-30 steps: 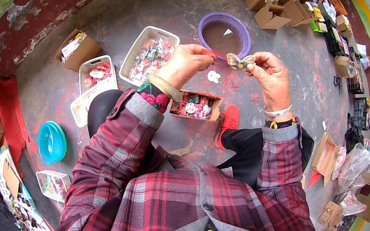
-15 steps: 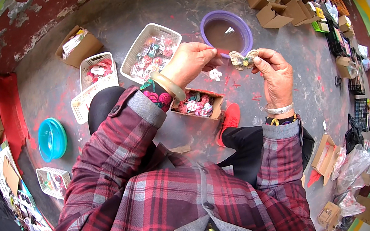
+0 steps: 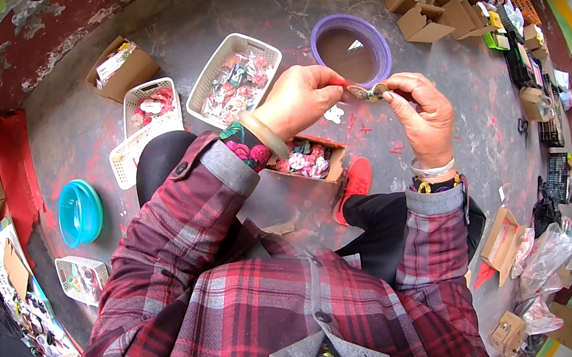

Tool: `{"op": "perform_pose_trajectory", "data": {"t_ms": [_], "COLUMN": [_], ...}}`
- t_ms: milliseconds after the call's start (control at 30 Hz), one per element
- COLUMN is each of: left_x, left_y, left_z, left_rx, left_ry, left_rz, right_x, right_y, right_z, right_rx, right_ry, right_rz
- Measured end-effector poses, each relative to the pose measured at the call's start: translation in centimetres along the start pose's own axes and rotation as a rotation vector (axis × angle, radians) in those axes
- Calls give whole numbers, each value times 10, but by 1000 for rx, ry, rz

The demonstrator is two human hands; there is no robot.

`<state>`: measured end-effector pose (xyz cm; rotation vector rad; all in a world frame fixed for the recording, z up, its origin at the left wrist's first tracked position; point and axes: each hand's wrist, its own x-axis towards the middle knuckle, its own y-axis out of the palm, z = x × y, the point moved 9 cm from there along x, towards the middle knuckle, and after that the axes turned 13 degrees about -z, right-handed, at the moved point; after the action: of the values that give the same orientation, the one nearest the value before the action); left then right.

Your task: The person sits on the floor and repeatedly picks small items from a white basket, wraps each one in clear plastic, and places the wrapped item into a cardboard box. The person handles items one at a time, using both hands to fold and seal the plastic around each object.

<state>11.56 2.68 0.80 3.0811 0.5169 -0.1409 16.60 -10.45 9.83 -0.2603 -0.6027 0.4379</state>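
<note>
My right hand (image 3: 421, 111) pinches a small butterfly-shaped ornament (image 3: 368, 93), cream with dark markings, between thumb and fingers. The ornament is tilted, so its wings show nearly edge-on. Close by, my left hand (image 3: 304, 97) has its thumb and index finger closed on a thin red strip (image 3: 338, 80). The strip's end reaches the near wing of the ornament; whether the two are joined I cannot tell. Below my left wrist stands an open cardboard box (image 3: 335, 167) holding pink, white and dark fabric flowers (image 3: 304, 162).
Beyond my hands stand a purple basin (image 3: 383, 47) of murky water and a white basket (image 3: 198, 101) of wrapped pieces. Two smaller white baskets (image 3: 122, 169) and teal basins (image 3: 80, 213) lie left. Cardboard boxes (image 3: 425, 24) line the right; a red shoe (image 3: 355, 185) rests below.
The butterfly ornament has tipped from face-up to nearly edge-on and moved slightly left, towards the red strip. My right fingers have shifted with it; my left hand has barely moved.
</note>
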Motion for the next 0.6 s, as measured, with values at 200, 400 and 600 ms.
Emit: {"op": "perform_pose_trajectory", "data": {"t_ms": [200, 400, 600], "left_x": [-5, -7, -5], "left_y": [7, 13, 17], "left_z": [-11, -14, 3], "left_rx": [270, 340, 77], "left_ry": [224, 271, 35], "left_rz": [24, 77, 153], "right_x": [-2, -5, -9], "right_y": [9, 15, 22], "right_z": [9, 12, 5], "right_rx": [-159, -157, -106], "right_ry": [-184, -211, -121], "right_rz": [27, 72, 113]}}
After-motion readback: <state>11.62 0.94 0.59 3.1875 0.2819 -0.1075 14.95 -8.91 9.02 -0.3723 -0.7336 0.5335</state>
